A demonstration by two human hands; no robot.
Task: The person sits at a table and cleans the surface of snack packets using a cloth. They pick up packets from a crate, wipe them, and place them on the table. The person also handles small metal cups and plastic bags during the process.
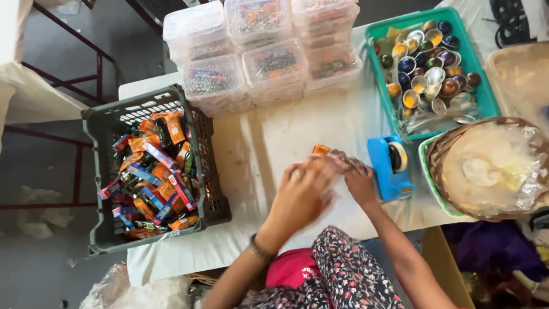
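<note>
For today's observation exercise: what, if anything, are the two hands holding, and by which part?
Both the left hand and the right hand meet around a small orange packet. Only its upper end shows, so the exact grip cannot be told; the hands are blurred.

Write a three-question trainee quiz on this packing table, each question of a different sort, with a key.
1. True or false: the grey crate of small colourful packets sits to the person's left.
2. Which item stands just right of the hands? A) blue tape dispenser B) scissors C) a stapler
3. Fill in: the teal tray holds shiny ____-shaped items.

Key:
1. True.
2. A. It stands beside the right hand.
3. Spoon. The spoons are metallic and multicoloured.

The left hand is motion-blurred, so its grip cannot be judged; a small orange packet shows at the fingertips.
</note>
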